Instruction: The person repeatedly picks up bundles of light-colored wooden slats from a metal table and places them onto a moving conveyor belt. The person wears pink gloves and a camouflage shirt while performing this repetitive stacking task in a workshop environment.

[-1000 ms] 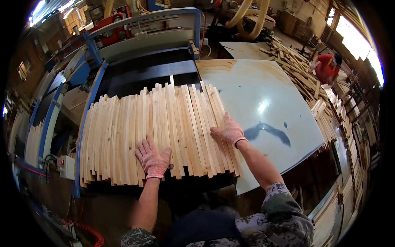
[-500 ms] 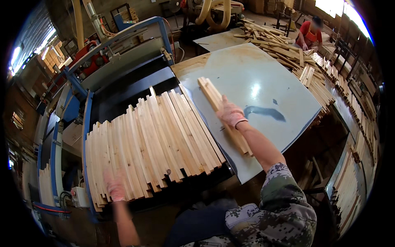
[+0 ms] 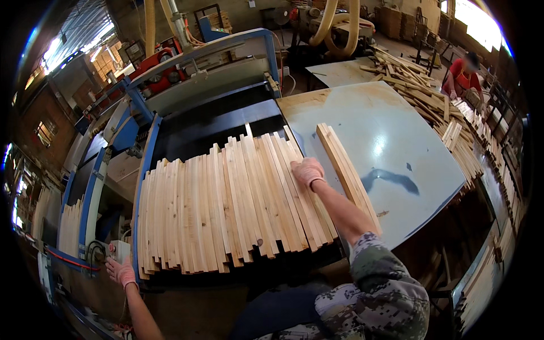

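Left hand (image 3: 121, 272) splays by one control box (image 3: 120, 249); right hand (image 3: 308, 171), grip unclear, touches one row of strips (image 3: 226, 209).

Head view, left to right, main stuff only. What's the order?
Left hand → wide row of wooden strips → separate strips on the pale tabletop → dark smear → person in red.

A broad row of pale wooden strips (image 3: 226, 204) is carried by the machine's bed (image 3: 221, 122), laid side by side with uneven ends; the bed's dark surface is seen beyond them. Just to the right, a smooth grey-blue worktop (image 3: 396, 147) is set, marked by a dark smear (image 3: 391, 180) and by brownish discolouration (image 3: 306, 101) along its far edge. Near its left side, a narrow bundle of strips (image 3: 347, 167) is laid lengthwise.
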{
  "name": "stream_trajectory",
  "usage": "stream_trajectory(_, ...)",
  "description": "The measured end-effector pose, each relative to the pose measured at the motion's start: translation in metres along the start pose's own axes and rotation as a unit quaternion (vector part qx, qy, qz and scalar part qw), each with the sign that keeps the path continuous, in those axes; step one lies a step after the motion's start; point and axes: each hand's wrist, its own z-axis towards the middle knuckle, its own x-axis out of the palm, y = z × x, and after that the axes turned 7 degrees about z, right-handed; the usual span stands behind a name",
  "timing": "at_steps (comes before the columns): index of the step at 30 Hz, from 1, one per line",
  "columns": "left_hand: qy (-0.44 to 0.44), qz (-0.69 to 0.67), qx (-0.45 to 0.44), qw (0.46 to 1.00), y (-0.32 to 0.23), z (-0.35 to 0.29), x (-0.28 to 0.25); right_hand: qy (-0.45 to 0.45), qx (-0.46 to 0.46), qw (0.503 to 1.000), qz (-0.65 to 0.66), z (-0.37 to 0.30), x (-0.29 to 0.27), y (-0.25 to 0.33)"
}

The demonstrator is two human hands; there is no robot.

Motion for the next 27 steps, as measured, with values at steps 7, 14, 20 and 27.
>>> stream_trajectory(7, 0.003, -0.114, 0.048, 0.992, 0.057, 0.04, 0.046, -0.026, -0.128, 0.977, 0.168, 0.025, 0.034, -0.055)
stream_trajectory(14, -0.026, -0.144, 0.02, 0.989, 0.035, 0.02, 0.042, -0.059, -0.092, 0.95, 0.293, 0.013, 0.003, -0.121)
stream_trajectory(20, -0.093, -0.028, 0.156, 0.983, 0.027, 0.02, 0.013, 0.038, -0.02, 0.942, 0.334, -0.039, -0.008, -0.074)
stream_trajectory(27, -0.138, -0.139, 0.219, 0.956, 0.052, 0.021, 0.011, 0.046, -0.109, 0.922, 0.369, -0.047, 0.016, -0.082)
